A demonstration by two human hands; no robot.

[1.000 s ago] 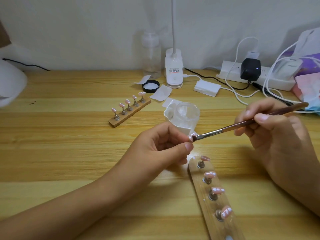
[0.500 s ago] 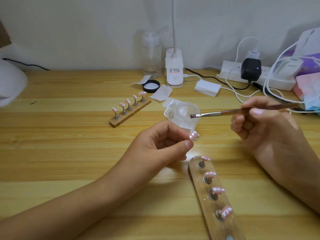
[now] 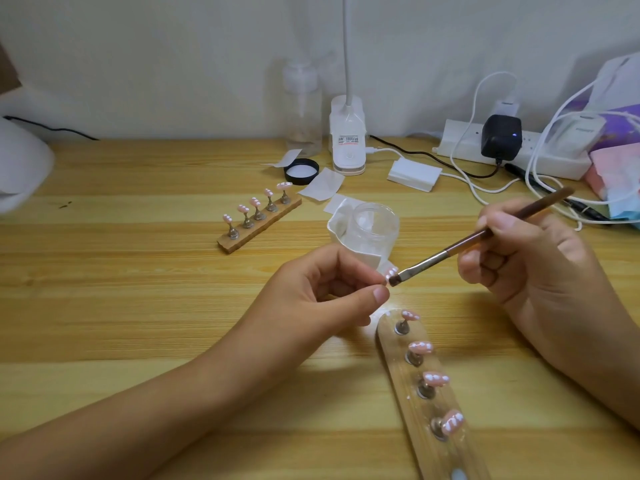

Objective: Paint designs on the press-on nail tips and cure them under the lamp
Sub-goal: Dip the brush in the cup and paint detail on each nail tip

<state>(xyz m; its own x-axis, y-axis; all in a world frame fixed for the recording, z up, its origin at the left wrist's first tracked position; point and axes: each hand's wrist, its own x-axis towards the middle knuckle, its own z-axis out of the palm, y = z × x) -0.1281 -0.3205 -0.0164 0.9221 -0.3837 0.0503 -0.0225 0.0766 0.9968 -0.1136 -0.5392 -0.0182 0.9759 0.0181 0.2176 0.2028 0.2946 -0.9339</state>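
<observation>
Mid-painting: left hand (image 3: 322,299) pinches a held tip (image 3: 391,273) above the surface (image 3: 138,306), right hand (image 3: 519,258) grips brush (image 3: 450,252) touching it; mounted tips (image 3: 420,347) on near holder (image 3: 398,375) and far holder (image 3: 242,239) already dotted white, curing probably left.

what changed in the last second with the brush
The right hand lifted the brush off the nail tip to the jar, then swung it back down; its bristles touch the tip again. The left hand kept pinching the tip; both wooden holders stayed put.
</observation>
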